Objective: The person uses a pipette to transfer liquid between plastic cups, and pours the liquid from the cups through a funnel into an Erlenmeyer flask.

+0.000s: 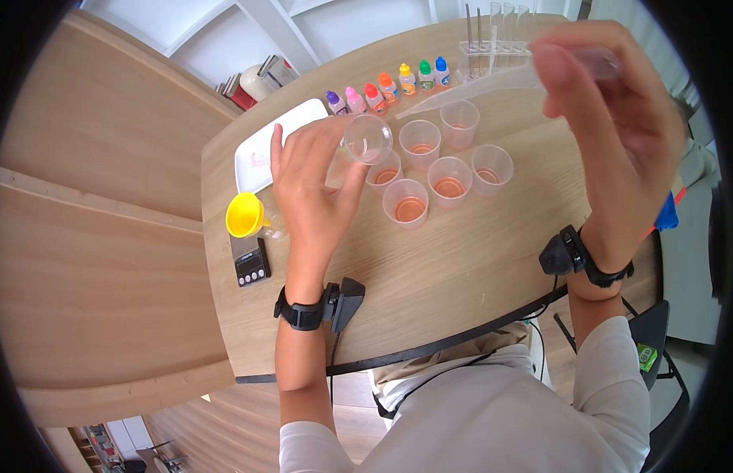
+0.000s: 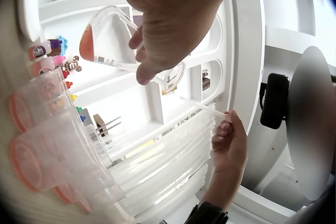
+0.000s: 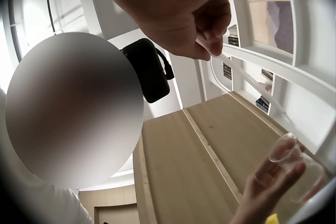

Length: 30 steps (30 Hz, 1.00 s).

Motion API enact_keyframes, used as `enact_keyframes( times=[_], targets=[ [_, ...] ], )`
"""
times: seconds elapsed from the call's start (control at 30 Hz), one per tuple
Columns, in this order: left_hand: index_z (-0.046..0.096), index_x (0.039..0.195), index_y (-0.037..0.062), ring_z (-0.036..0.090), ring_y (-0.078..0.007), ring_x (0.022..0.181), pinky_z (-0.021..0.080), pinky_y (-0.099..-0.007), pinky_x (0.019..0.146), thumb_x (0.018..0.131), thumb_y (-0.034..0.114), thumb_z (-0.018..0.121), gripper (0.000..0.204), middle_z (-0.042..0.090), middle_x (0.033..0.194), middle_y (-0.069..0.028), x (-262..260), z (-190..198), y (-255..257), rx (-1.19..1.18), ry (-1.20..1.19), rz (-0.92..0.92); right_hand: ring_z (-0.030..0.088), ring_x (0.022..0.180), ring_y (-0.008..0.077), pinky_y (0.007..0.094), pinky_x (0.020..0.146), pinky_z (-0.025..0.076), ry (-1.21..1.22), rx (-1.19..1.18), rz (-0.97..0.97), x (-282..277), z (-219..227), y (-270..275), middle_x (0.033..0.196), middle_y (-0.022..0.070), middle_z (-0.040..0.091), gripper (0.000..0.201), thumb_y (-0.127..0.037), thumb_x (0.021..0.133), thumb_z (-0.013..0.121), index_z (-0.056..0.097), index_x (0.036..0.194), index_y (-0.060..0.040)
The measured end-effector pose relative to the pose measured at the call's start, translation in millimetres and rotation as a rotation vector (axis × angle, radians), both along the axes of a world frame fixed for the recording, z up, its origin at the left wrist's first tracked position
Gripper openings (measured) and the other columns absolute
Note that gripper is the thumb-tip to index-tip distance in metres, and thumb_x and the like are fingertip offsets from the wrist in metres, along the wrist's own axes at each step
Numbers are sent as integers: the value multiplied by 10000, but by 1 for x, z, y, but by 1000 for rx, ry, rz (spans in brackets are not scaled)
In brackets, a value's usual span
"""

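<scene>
My left hand grips a clear conical flask by its neck, its round mouth facing up in the head view. Reddish-orange liquid lies at the flask's bottom. Raised at the upper right, my right hand pinches a translucent plastic dropper near its bulb. The dropper slants down leftward, its thin tip a short way from the flask's mouth. Below and beside the flask stand several clear plastic cups, with shallow orange-pink liquid in them.
Small dye bottles with coloured caps line the table's far side. A test-tube rack holds tubes and rods behind the cups. At left are a white tray, a yellow funnel and a small digital scale. The table has a dark near edge.
</scene>
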<state>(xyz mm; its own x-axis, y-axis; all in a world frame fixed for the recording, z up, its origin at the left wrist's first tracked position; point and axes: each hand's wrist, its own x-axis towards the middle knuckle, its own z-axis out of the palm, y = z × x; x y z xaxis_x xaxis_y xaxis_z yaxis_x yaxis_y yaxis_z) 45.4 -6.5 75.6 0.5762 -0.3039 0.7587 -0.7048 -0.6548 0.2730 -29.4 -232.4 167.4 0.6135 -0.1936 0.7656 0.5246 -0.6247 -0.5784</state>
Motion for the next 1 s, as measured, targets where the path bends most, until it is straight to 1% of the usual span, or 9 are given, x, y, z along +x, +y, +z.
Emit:
enact_keyframes(
  times=[0.1,0.17,0.2,0.27,0.3,0.33,0.4,0.5,1.0],
  targets=[
    [680,1097,127,607,-256,1033,279,-495,1118,660,62,775,452,680,1051,-56,-2,2,-2,-1,4,-12,508,632,50,184,601,393,-54,121,-2,-10,-2,3,779,-17,616,70,-78,852,680,659,850,-11],
    [680,1100,126,606,-258,1037,277,-496,1119,657,64,775,457,680,1057,-55,-5,5,-4,-3,1,-26,512,634,46,181,594,400,-155,-14,131,-10,-5,2,785,5,637,79,-48,818,697,664,873,-1],
    [679,1103,125,604,-259,1041,275,-496,1120,655,65,776,463,680,1063,-55,-7,6,-5,-5,-3,-38,512,634,46,181,594,400,-155,-13,129,-9,-4,4,785,5,637,79,-48,818,697,664,873,-1],
    [678,1107,124,603,-261,1044,273,-496,1121,650,63,775,471,680,1071,-54,-10,8,-6,-2,-2,-53,526,621,59,189,568,404,44,-293,297,-2,-2,8,791,26,657,137,-39,772,726,663,890,-10],
    [677,1110,122,601,-262,1047,271,-496,1122,645,61,774,479,679,1080,-52,-11,9,-6,2,0,-67,537,585,110,224,537,411,-29,-357,308,8,-9,9,762,42,646,164,-59,751,744,662,891,-37],
    [677,1110,122,601,-262,1047,271,-496,1122,645,61,774,479,679,1080,-52,-13,10,-7,3,-2,-68,537,585,110,224,537,411,-30,-356,307,12,-14,12,762,42,646,164,-59,751,744,662,891,-37],
    [677,1110,119,600,-259,1055,268,-495,1123,643,66,769,479,677,1089,-49,-15,13,-9,7,-10,-98,547,570,169,263,523,420,-9,-417,273,16,-21,18,715,39,618,145,-102,760,754,664,869,-71],
    [683,1100,118,600,-255,1066,264,-494,1125,646,74,765,464,675,1094,-45,-20,17,-11,-1,2,-119,552,567,189,287,514,417,6,-417,278,19,-28,23,675,37,595,150,-135,764,761,664,868,-85],
    [695,1079,115,608,-254,1031,267,-498,1123,660,111,779,428,677,1049,-44,-19,15,-12,21,-19,-158,572,585,196,290,504,420,-7,-448,287,19,-33,27,666,35,597,146,-155,786,743,656,887,-95]
  ],
)
